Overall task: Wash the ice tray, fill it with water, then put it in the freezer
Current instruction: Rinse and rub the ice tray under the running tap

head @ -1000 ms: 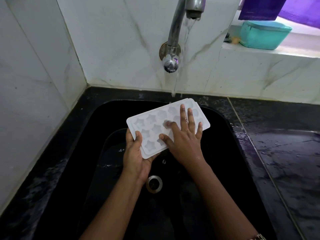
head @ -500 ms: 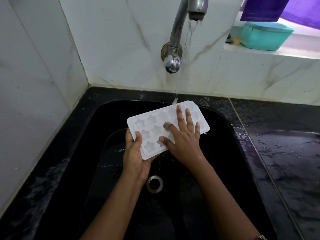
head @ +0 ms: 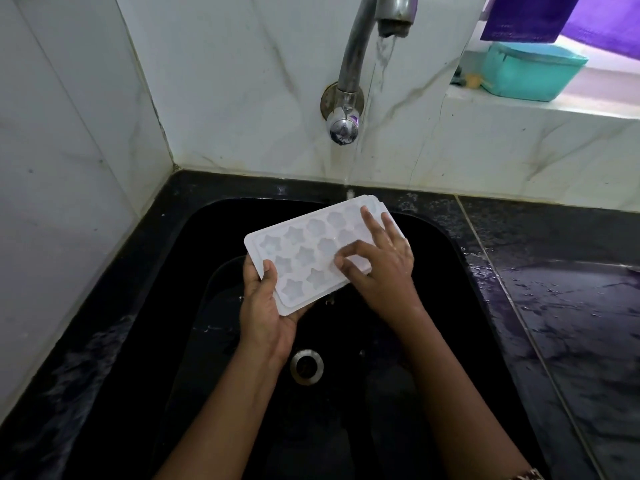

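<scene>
A white ice tray (head: 304, 254) with star-shaped cells is held tilted over the black sink (head: 446, 258). My left hand (head: 266, 313) grips its near left corner, thumb on top and fingers underneath. Over the tray's right half lies my right hand (head: 381, 265), fingers spread on the cells and the index finger bent onto one. Water runs from the metal tap (head: 360, 46) and strikes the tray's far edge.
The drain (head: 306, 367) lies in the sink bottom below the tray. A wet black counter (head: 571, 323) extends to the right. On the white ledge at the back right stand a teal container (head: 533, 71) and purple cloth (head: 533, 15). Marble walls close the left and back.
My right hand has shifted toward the tray's right end and its index finger has bent inward. The tray and my left hand have barely moved.
</scene>
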The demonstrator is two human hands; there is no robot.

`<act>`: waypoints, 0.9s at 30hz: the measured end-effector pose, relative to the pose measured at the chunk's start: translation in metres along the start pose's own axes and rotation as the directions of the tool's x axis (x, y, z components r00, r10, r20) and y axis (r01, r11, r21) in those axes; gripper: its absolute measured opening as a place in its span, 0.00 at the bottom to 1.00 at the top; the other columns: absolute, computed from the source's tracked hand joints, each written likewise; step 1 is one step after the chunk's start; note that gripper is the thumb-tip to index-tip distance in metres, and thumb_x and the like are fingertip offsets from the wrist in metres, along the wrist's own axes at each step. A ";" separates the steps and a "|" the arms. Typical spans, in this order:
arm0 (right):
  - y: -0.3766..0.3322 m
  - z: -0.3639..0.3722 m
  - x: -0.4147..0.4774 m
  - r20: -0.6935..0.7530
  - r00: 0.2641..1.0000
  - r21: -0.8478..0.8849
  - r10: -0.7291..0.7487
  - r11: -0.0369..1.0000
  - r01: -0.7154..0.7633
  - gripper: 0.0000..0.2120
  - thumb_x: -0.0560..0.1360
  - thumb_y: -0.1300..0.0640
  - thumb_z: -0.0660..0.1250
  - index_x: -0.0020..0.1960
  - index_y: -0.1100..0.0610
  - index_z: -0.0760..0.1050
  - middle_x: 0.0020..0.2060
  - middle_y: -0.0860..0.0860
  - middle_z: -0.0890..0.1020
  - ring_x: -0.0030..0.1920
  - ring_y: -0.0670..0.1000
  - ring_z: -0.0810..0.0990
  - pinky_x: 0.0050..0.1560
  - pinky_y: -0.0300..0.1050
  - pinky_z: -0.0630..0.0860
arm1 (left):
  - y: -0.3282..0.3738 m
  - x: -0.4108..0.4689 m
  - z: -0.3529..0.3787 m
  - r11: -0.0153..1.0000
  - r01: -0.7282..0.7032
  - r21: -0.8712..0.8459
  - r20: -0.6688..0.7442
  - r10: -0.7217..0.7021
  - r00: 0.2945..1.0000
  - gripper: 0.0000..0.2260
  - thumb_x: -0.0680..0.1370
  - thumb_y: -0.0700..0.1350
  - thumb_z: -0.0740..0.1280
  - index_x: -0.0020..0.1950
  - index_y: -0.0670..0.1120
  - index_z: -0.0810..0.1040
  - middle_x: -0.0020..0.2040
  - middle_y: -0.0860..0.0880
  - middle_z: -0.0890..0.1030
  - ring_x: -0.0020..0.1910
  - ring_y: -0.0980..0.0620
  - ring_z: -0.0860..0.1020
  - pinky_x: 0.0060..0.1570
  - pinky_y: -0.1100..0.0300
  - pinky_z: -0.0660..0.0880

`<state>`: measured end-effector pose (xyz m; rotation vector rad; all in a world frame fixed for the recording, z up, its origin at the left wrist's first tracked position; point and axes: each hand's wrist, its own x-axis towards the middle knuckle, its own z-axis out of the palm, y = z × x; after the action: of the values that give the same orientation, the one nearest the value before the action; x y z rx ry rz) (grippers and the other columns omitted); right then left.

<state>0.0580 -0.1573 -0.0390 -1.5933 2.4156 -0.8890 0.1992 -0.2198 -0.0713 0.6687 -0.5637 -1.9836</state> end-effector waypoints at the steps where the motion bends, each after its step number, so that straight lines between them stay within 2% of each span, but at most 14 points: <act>1: 0.000 -0.001 0.000 0.015 1.000 -0.015 0.012 1.000 -0.011 0.07 0.75 0.45 0.66 0.48 0.45 0.80 0.76 0.42 0.51 0.76 0.47 0.41 0.72 0.57 0.38 | 0.000 0.000 0.000 1.000 0.000 -0.002 -0.006 0.000 1.000 0.15 0.82 0.47 0.57 0.69 0.57 0.69 0.61 0.47 0.80 0.56 0.45 0.81 0.45 0.44 0.80; 6: -0.006 0.007 -0.004 0.122 0.992 -0.149 -0.027 0.988 0.045 0.14 0.74 0.38 0.62 0.53 0.44 0.78 0.77 0.43 0.46 0.75 0.46 0.37 0.73 0.58 0.36 | 0.001 0.001 0.001 0.999 -0.019 -0.046 -0.027 0.018 0.999 0.13 0.83 0.45 0.56 0.63 0.58 0.72 0.60 0.47 0.81 0.56 0.45 0.81 0.43 0.45 0.80; 10: -0.007 0.005 -0.005 0.082 0.996 -0.236 -0.024 0.971 0.042 0.16 0.73 0.36 0.62 0.51 0.45 0.79 0.77 0.45 0.46 0.76 0.47 0.37 0.72 0.58 0.35 | 0.002 0.000 0.003 0.998 -0.035 -0.053 -0.037 0.033 0.999 0.14 0.82 0.45 0.57 0.67 0.57 0.71 0.61 0.47 0.80 0.56 0.45 0.81 0.44 0.45 0.80; 12: -0.009 0.008 -0.006 0.044 0.999 -0.230 -0.027 0.972 0.037 0.17 0.74 0.36 0.61 0.54 0.45 0.78 0.76 0.45 0.43 0.75 0.47 0.35 0.71 0.57 0.35 | 0.002 0.000 0.003 0.998 -0.048 -0.051 -0.033 0.047 0.998 0.15 0.82 0.45 0.56 0.68 0.56 0.69 0.62 0.47 0.80 0.57 0.45 0.80 0.47 0.43 0.80; 15: -0.015 0.018 -0.007 0.067 0.994 -0.200 -0.083 0.975 0.095 0.18 0.77 0.39 0.58 0.61 0.45 0.75 0.75 0.44 0.39 0.74 0.47 0.31 0.71 0.58 0.35 | 0.007 0.002 0.000 0.996 -0.075 -0.054 -0.047 0.072 0.996 0.16 0.83 0.45 0.56 0.71 0.55 0.68 0.62 0.47 0.79 0.58 0.45 0.80 0.49 0.42 0.79; 17: -0.015 0.018 -0.006 0.056 0.991 -0.185 -0.118 0.975 0.127 0.18 0.76 0.39 0.58 0.59 0.45 0.77 0.75 0.44 0.42 0.73 0.45 0.33 0.71 0.58 0.36 | 0.009 0.003 -0.001 0.995 -0.076 -0.064 -0.059 0.072 0.996 0.17 0.83 0.46 0.56 0.71 0.55 0.67 0.62 0.47 0.80 0.58 0.45 0.80 0.49 0.42 0.79; 20: -0.012 0.014 -0.006 -0.011 0.998 -0.194 -0.062 0.979 0.059 0.16 0.74 0.37 0.62 0.51 0.46 0.79 0.77 0.46 0.48 0.74 0.46 0.36 0.71 0.57 0.36 | 0.006 0.002 0.001 0.997 -0.056 -0.056 -0.047 0.053 0.997 0.16 0.83 0.45 0.56 0.70 0.55 0.68 0.61 0.47 0.80 0.57 0.45 0.80 0.50 0.41 0.79; 23: -0.012 0.019 -0.009 -0.007 1.000 -0.238 -0.027 0.971 0.025 0.17 0.76 0.38 0.59 0.57 0.46 0.77 0.77 0.47 0.43 0.74 0.47 0.34 0.71 0.57 0.34 | 0.003 0.002 0.001 0.998 -0.037 -0.056 -0.040 0.035 0.999 0.16 0.83 0.45 0.56 0.70 0.54 0.68 0.62 0.46 0.79 0.58 0.44 0.80 0.52 0.39 0.78; 25: -0.014 0.025 -0.009 0.033 0.999 -0.211 -0.033 0.977 0.039 0.17 0.78 0.41 0.58 0.62 0.46 0.74 0.76 0.46 0.40 0.74 0.47 0.31 0.71 0.57 0.35 | 0.003 0.002 0.000 0.998 -0.037 -0.053 -0.045 0.035 0.998 0.15 0.83 0.46 0.56 0.70 0.54 0.68 0.61 0.46 0.80 0.58 0.45 0.80 0.52 0.39 0.78; 27: -0.013 0.027 -0.008 0.068 0.997 -0.164 -0.045 0.985 0.055 0.16 0.78 0.43 0.58 0.62 0.47 0.74 0.75 0.45 0.39 0.72 0.45 0.30 0.71 0.57 0.36 | 0.004 0.003 -0.002 0.998 -0.042 -0.055 -0.043 0.040 0.998 0.15 0.83 0.46 0.56 0.69 0.55 0.69 0.61 0.46 0.80 0.57 0.45 0.81 0.51 0.40 0.78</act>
<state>0.0828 -0.1644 -0.0559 -1.7171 2.4721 -0.6478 0.2021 -0.2244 -0.0711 0.6581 -0.4916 -1.9353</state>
